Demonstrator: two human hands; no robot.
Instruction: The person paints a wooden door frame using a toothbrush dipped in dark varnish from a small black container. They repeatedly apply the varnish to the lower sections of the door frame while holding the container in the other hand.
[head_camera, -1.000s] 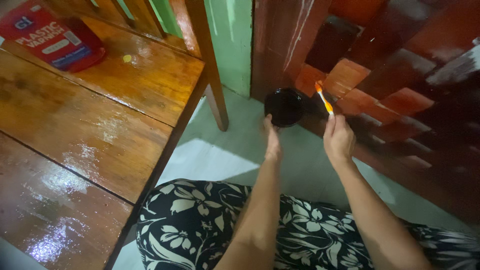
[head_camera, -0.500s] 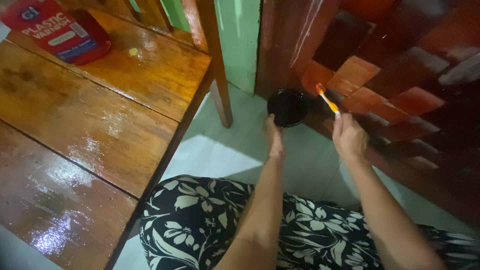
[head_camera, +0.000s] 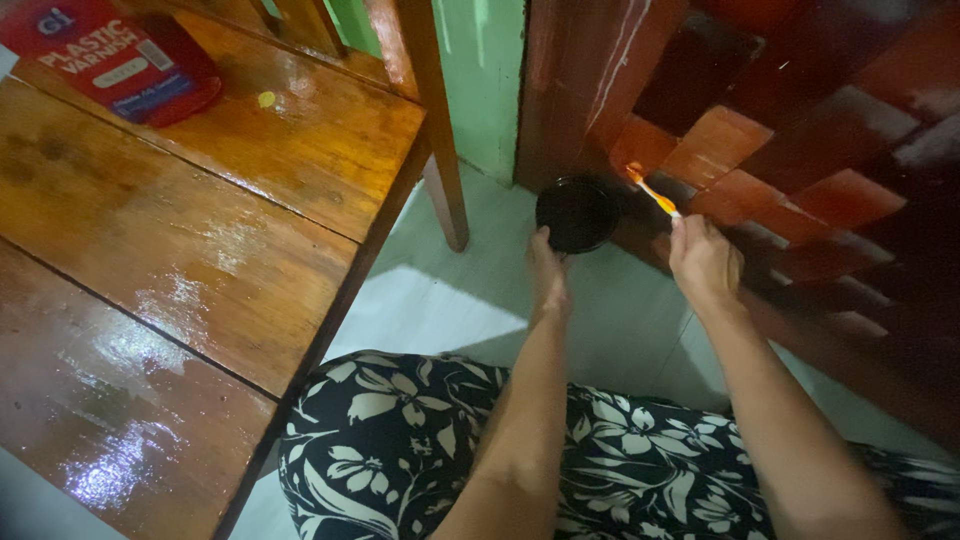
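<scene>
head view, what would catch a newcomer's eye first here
The orange brush in the right hand, its tip at the red-brown wooden panel, beside the black bowl that the left hand steadies on the floor. At left, a glossy wet-looking wooden table with a red can.

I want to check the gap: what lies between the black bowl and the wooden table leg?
In the head view, only bare pale floor lies between the black bowl and the table leg.
</scene>
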